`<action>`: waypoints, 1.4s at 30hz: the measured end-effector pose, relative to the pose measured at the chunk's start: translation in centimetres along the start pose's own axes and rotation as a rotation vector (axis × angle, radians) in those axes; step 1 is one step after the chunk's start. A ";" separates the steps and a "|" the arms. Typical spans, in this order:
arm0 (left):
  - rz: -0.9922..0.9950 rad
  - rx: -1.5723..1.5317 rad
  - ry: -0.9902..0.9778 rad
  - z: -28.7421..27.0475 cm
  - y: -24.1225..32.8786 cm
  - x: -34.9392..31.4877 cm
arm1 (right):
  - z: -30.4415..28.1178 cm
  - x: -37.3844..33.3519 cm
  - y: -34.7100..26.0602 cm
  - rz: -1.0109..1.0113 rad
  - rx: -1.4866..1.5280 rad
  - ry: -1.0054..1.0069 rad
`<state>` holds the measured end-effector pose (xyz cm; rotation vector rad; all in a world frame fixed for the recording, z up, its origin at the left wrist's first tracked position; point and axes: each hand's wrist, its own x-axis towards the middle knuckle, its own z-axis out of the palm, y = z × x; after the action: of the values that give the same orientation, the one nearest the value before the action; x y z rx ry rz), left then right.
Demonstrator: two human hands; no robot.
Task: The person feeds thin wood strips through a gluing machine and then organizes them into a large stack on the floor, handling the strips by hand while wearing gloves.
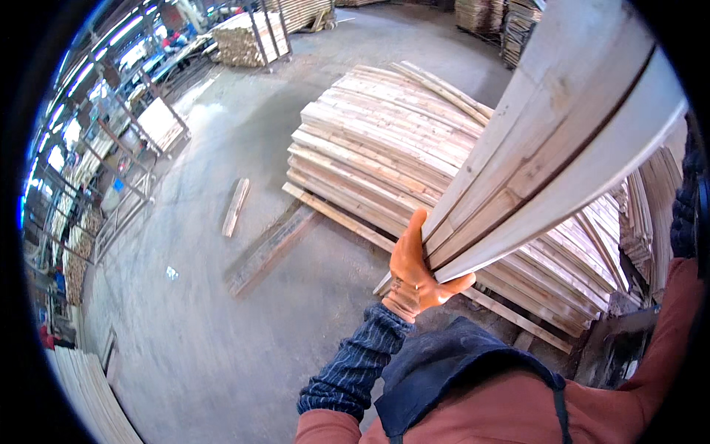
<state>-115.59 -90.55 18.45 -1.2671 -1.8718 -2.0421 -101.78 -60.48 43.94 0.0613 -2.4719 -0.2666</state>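
My left hand (416,266), in an orange glove, is closed round the near ends of several long wooden planks (510,170). Its thumb lies along the left side and its fingers reach under the ends. The planks slope up and away to the upper right, past the edge of the picture. At the far right my right arm rises in a dark striped sleeve cover; the hand itself is out of sight. Below and behind the held planks lies a wide, layered stack of planks (384,140) near the floor, with a few loose pieces on top.
On the floor to the left lie a short wooden piece (237,207) and a thick dark beam (274,249) touching the stack's side. More lumber (654,192) stands at the right, and a bundle (248,41) sits far back. Metal racks (111,214) line the left.
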 end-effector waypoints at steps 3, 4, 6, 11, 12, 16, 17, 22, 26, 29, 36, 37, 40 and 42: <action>0.036 0.025 -0.026 0.2 -0.8 0.2 | 0.3 1.1 1.9 0.062 0.033 0.055; -0.029 -0.121 -0.044 0.3 -0.3 0.1 | -0.6 0.4 1.7 0.073 0.033 0.055; -0.018 -0.309 -0.045 2.0 2.0 1.7 | -4.8 -2.4 0.8 0.103 -0.028 0.060; 0.106 -0.285 -0.047 1.2 8.8 7.3 | -6.1 -7.6 -1.0 0.160 0.011 0.061; 0.127 -0.304 -0.036 1.3 9.8 8.6 | -5.9 -8.0 -1.3 0.167 0.017 0.057; 0.171 -0.312 -0.063 4.3 7.9 8.6 | -10.2 -5.3 -2.0 0.192 -0.093 0.040; 0.106 -0.121 -0.058 2.4 6.8 7.1 | -5.4 -4.6 -0.6 0.182 0.077 0.107; -0.006 -0.057 -0.081 7.0 -3.6 -3.1 | -10.1 3.4 -0.8 0.144 0.309 0.347; -0.726 -0.759 -0.230 9.1 -2.1 -3.6 | -12.9 7.8 -0.3 -0.024 0.663 0.558; -0.422 -0.371 -0.210 7.1 -1.9 -5.9 | -13.6 7.9 -0.2 -0.233 0.915 0.739; -0.591 -0.311 -0.479 13.6 -5.1 -13.2 | -21.7 -8.4 1.2 -0.337 0.342 0.890; -0.569 -0.278 -0.520 14.8 -3.5 -14.3 | -22.7 -11.7 1.7 -0.279 0.202 0.865; -0.360 -0.088 -0.609 17.0 2.0 -17.4 | -27.5 -20.9 1.5 -0.090 0.127 0.820; -0.174 0.065 -0.638 17.0 4.8 -19.3 | -30.2 -26.6 0.5 0.124 0.585 0.855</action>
<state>-91.80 -85.67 8.69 -1.9711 -2.3423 -1.7509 -62.33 -62.35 51.42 0.2161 -1.6154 0.4603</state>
